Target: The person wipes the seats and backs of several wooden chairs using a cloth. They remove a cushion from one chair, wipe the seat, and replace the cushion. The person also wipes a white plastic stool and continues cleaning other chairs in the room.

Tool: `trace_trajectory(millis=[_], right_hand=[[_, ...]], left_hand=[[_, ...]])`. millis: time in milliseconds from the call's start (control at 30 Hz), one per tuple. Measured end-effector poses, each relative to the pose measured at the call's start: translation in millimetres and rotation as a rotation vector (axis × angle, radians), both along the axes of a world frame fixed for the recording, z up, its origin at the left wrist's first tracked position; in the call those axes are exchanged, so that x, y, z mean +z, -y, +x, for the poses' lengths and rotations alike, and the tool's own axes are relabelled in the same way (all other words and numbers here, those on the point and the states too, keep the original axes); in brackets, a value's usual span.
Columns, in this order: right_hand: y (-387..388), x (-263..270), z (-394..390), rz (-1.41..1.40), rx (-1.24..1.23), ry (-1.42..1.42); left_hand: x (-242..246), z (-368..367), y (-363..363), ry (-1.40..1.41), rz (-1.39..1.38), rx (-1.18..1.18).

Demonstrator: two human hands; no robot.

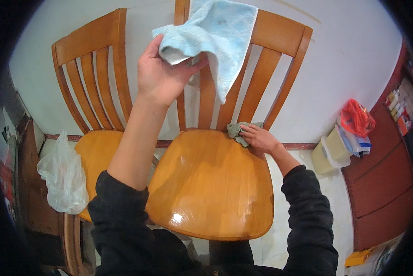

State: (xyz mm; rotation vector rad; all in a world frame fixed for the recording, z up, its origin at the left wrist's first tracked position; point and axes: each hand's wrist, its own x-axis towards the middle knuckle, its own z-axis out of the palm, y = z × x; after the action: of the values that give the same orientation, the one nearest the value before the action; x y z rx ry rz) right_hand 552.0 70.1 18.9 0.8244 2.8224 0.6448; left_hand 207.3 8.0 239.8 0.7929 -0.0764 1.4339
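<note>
A wooden chair (210, 186) with a glossy seat and slatted back stands right in front of me. Over its top rail hangs a light blue towel (234, 38). My left hand (165, 74) grips the loose lower part of this towel, bunched up in front of the backrest. At the back right corner of the seat, my right hand (261, 138) presses on a crumpled grey-green cloth (238, 132), close to the foot of the backrest. Some fingers of my left hand are hidden by the towel.
Left stands a second wooden chair (92, 145), a translucent plastic bag (65, 176) on its seat. Cream plastic containers (325, 155) sit on the floor at right, with a red plastic bag (357, 117) above, beside a dark red cabinet (382, 172). A white wall (344, 69) rises behind.
</note>
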Motion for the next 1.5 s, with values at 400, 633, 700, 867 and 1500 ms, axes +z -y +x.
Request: trace_trajectory(millis=[400, 633, 700, 867, 1500], right_hand=[[-53.8, 216.5, -84.8, 0.917, 0.045, -0.934], [-63.3, 109.1, -138.3, 0.615, -0.159, -1.004], [-52.5, 67.0, -133.4, 0.756, -0.152, -0.683], [-17.9, -14.1, -103.8, 0.533, -0.247, -0.092], [-86.9, 183.3, -206.3, 0.745, -0.072, -0.803]], left_hand=[[25.7, 18.2, 29.9, -0.047, 0.113, -0.068], [19.1, 28.0, 31.6, -0.055, 0.061, -0.069], [12.1, 25.9, 32.5, -0.078, 0.06, -0.088], [-14.0, 24.5, 35.3, -0.047, 0.04, -0.086], [-32.5, 81.8, 49.6, -0.489, 0.169, 0.023]])
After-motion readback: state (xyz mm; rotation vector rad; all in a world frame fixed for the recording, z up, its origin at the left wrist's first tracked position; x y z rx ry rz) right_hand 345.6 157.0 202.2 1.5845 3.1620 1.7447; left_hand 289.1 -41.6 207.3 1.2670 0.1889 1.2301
